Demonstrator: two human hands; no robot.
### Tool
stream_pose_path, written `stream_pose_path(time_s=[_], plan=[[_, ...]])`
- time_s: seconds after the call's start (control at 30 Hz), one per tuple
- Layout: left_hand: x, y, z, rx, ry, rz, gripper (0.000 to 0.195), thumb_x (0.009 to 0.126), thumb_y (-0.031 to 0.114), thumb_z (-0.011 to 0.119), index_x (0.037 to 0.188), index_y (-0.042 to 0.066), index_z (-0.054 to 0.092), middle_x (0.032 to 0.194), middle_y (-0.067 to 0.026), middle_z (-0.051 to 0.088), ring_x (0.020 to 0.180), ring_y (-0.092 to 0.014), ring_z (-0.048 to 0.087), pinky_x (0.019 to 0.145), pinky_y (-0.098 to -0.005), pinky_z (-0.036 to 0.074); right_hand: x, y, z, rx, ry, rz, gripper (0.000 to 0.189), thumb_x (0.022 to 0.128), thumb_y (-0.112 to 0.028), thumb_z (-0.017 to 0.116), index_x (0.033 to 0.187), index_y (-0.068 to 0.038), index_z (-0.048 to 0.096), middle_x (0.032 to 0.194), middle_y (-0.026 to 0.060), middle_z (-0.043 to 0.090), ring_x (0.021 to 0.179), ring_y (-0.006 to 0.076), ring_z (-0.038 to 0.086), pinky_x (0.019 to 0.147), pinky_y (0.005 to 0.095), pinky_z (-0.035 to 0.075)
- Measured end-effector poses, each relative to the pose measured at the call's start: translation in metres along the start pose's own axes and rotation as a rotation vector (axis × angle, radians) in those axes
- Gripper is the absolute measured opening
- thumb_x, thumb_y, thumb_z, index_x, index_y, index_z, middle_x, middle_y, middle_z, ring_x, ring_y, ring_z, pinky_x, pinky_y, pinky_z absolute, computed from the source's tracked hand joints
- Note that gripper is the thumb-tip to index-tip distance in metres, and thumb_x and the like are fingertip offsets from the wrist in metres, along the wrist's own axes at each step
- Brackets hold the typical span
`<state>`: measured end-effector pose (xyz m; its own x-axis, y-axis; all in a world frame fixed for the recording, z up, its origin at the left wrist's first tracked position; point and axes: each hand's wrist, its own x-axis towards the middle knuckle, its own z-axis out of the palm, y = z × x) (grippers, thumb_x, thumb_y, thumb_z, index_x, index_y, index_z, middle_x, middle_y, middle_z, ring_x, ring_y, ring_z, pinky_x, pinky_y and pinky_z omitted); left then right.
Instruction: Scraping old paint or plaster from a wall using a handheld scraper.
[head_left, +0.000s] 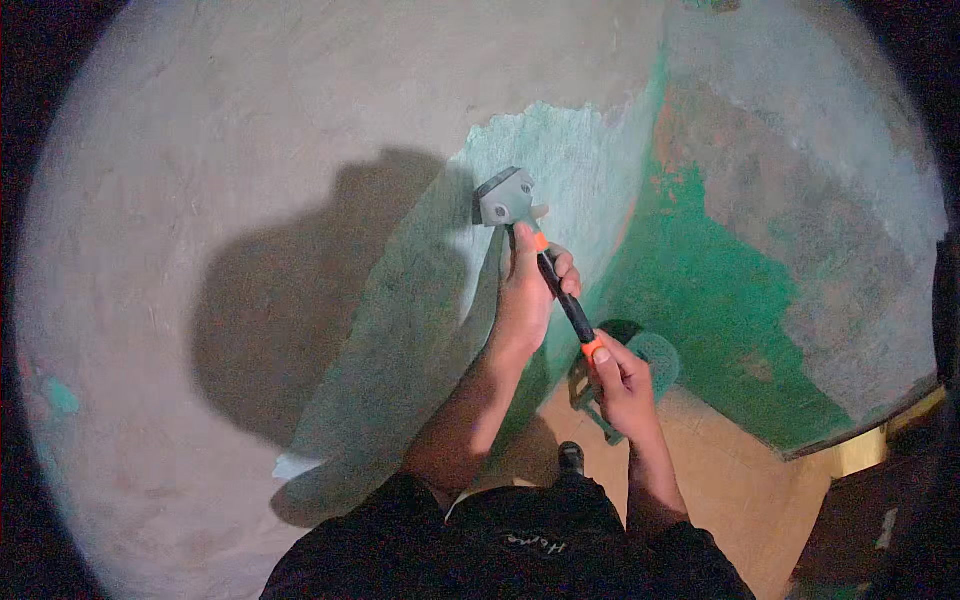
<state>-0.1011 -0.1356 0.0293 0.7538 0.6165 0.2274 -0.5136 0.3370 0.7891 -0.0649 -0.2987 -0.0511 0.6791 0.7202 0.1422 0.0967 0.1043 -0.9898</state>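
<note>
A long-handled scraper (505, 198) with a wide metal head and a black and orange handle lies diagonally across the middle of the view. My left hand (529, 289) is closed round the handle just below the head. Lower down, my right hand (621, 379) grips the handle's orange end. The head is at a wall (285, 112), over a patch of pale green paint (562, 157); whether its blade touches the surface I cannot tell. Bare grey plaster surrounds the patch, with a ragged edge at its top. My shadow falls on the wall to the left.
Right of the wall's corner, a second surface carries brighter green paint (720, 300) and grey areas. A round green object (656, 364) with a frame stands low behind my right hand, above the tan floor (720, 450). A dark object (855, 525) is at the lower right.
</note>
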Motion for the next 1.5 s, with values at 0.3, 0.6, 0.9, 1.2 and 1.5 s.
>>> stream_pose_path(time_s=[0.3,0.6,0.9,1.2,1.5], plan=[[-0.004,0.006,0.004,0.031,0.016,0.015,0.048,0.101,0.053,0.028,0.126,0.013,0.038,0.066,-0.0022,0.042,0.056,-0.015,0.044,0.057,-0.0318,0.041,0.0,-0.002,0.0,-0.037,-0.009,-0.052,0.036,0.1,-0.026,0.051,0.129,-0.005,0.057,0.065,-0.0066,0.044,0.055,0.0037,0.039,0.049,0.0223,0.032],[-0.002,0.003,-0.002,-0.015,-0.039,0.035,0.049,0.102,0.051,0.027,0.133,0.013,0.034,0.067,-0.0021,0.044,0.056,-0.014,0.046,0.056,-0.0293,0.042,0.003,0.001,0.0,-0.027,-0.007,-0.06,0.036,0.099,-0.026,0.052,0.128,-0.005,0.058,0.067,-0.0061,0.046,0.056,0.0039,0.04,0.05,0.0225,0.032],[-0.001,0.002,-0.002,0.003,-0.024,0.035,0.046,0.101,0.054,0.027,0.121,0.015,0.041,0.065,-0.0011,0.041,0.057,-0.017,0.044,0.06,-0.0347,0.041,0.002,0.0,0.001,-0.009,0.0,-0.046,0.035,0.099,-0.023,0.052,0.128,-0.004,0.058,0.068,-0.0052,0.047,0.057,0.0038,0.039,0.05,0.0222,0.033],[-0.003,0.0,0.0,-0.035,-0.038,0.072,0.048,0.103,0.049,0.026,0.129,0.01,0.036,0.067,-0.0027,0.044,0.055,-0.015,0.047,0.055,-0.0307,0.043,0.004,0.003,-0.003,-0.03,0.01,-0.097,0.033,0.098,-0.022,0.053,0.125,-0.004,0.06,0.068,-0.0059,0.048,0.057,0.0033,0.04,0.05,0.0215,0.032],[-0.003,0.004,-0.002,-0.016,-0.023,0.044,0.048,0.099,0.058,0.028,0.113,0.015,0.043,0.065,-0.0003,0.042,0.055,-0.016,0.044,0.058,-0.0336,0.041,0.0,0.003,0.003,-0.009,0.031,-0.139,0.033,0.097,-0.021,0.055,0.125,-0.002,0.059,0.066,-0.0071,0.046,0.056,0.0034,0.038,0.05,0.0219,0.031]])
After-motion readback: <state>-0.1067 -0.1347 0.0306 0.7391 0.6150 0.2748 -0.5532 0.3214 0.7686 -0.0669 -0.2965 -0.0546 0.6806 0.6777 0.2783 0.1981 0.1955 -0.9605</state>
